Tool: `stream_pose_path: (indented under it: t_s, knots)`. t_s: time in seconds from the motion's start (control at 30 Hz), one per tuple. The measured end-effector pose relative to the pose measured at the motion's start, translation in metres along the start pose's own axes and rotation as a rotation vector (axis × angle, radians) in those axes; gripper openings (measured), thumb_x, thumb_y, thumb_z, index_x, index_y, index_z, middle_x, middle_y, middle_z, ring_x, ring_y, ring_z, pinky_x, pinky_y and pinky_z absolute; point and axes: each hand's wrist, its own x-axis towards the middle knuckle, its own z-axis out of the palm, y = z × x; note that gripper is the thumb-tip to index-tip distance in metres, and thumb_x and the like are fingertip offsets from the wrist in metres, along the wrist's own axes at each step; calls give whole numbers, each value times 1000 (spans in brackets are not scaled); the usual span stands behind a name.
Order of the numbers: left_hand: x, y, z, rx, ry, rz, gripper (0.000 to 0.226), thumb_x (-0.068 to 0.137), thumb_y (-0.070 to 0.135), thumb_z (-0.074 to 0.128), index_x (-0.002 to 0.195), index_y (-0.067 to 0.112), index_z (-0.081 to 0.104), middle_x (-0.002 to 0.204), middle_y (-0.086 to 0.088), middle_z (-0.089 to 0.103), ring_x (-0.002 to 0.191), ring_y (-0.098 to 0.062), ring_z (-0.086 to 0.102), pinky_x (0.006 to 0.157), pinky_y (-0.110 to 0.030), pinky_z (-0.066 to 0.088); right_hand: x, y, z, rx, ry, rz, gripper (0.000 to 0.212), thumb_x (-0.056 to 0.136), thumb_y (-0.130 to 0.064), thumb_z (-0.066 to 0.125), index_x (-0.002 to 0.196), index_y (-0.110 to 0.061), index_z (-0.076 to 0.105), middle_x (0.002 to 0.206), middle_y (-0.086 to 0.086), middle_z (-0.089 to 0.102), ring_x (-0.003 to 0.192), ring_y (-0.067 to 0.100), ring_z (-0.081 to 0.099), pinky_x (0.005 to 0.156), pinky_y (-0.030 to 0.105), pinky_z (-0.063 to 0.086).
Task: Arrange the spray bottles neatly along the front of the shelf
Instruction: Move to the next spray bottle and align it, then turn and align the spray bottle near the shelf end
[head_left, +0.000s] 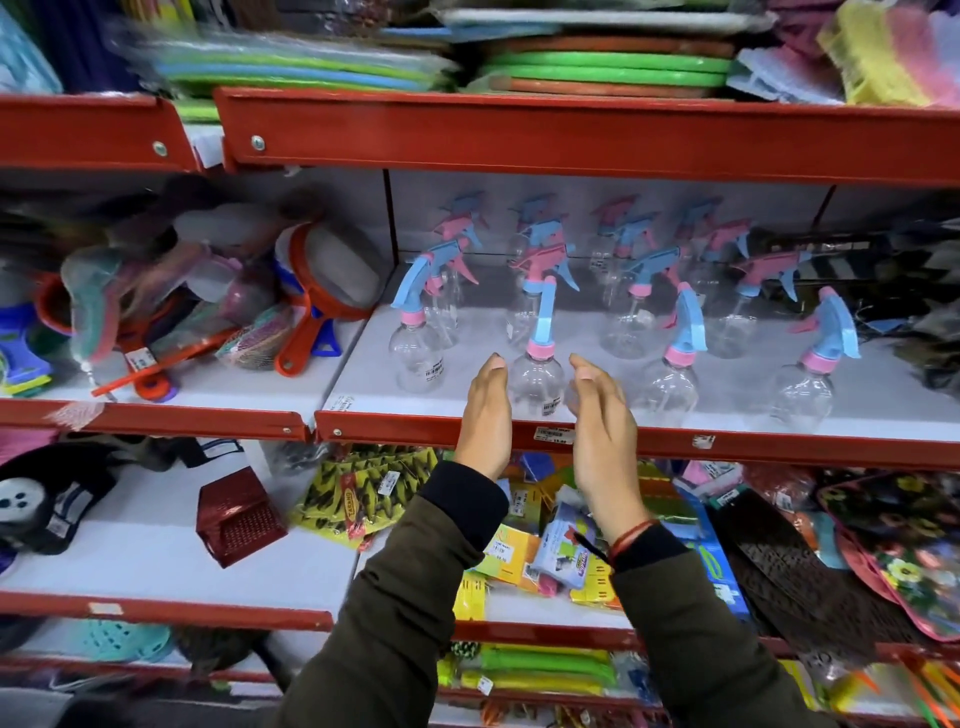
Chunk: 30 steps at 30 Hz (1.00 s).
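Note:
Several clear spray bottles with pink and blue trigger heads stand on the white middle shelf (587, 410). Near its front edge stand one at the left (415, 356), one in the middle (536, 382), and others to the right (670, 387) (804, 392). More bottles (631, 322) stand in rows behind. My left hand (485, 415) and my right hand (602, 426) are raised flat on either side of the middle front bottle, fingers straight, palms facing it. Neither hand grips it; whether they touch it is unclear.
A red shelf lip (727, 444) with a price tag runs along the front. Red strainers and kitchen tools (311, 306) crowd the shelf section to the left. Dark goods (924, 322) lie at the right end. Packaged items (545, 545) fill the shelf below.

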Motion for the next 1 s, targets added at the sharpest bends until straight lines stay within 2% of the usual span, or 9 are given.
stream_pose_path:
  t_s: [0.1,0.23,0.33,0.4,0.57,0.7,0.8,0.87,1.0]
  knots:
    - [-7,-1,-17,7,74,66,79,83,64,25,152,26,27,162,8,25,149,-9,23,126,-41,15,-15,-2,18,-8,-43,-71,46,100,-46,39,134,-24,60,137,-6,59,129,12,57,113,37,44]
    - [-9,2,-43,-23,215,150,59,98,49,25,152,24,30,161,8,28,148,-6,23,125,-36,15,-13,-1,59,42,-175,5,55,96,-50,40,139,-22,57,145,-3,57,135,12,53,116,42,41]
    - [4,7,-66,-33,317,187,51,104,35,25,153,19,28,161,4,27,148,-8,22,125,-33,14,1,-3,93,106,-233,105,47,103,-37,40,145,-19,50,153,-1,50,141,11,44,122,33,31]
    - [22,9,-80,6,327,168,51,105,34,24,153,17,26,162,1,24,151,-11,18,126,-35,12,15,-7,112,85,-251,144,47,105,-34,38,147,-17,46,154,-1,47,138,5,40,113,20,27]
    - [80,8,-108,8,185,-18,81,85,64,29,146,12,42,152,-4,43,142,-17,38,124,-41,22,49,-3,147,1,-250,201,47,104,-39,33,142,-18,51,153,6,50,141,23,45,105,26,31]
    - [84,12,-117,-83,88,-104,57,102,43,24,136,8,52,139,-10,58,132,-22,52,119,-36,32,54,3,155,-24,-274,281,54,99,-52,31,136,-21,57,144,7,59,135,27,52,113,35,38]
    - [65,21,-119,-84,23,-102,50,106,32,21,130,3,54,123,0,58,114,-16,60,83,-6,50,50,8,154,-22,-268,281,66,88,-66,33,129,-23,63,132,5,67,124,25,60,113,46,43]
    - [47,29,-118,-78,-19,-75,48,107,27,19,139,3,45,116,4,46,108,-9,47,64,-8,45,46,13,151,3,-259,279,68,85,-68,36,128,-23,64,129,0,68,123,22,61,113,46,43]
    - [31,24,-122,-71,-3,-45,33,107,27,20,122,22,49,107,11,46,89,5,46,79,-5,39,29,18,148,-28,-279,256,66,82,-70,37,118,-24,67,123,2,72,119,22,64,111,47,45]
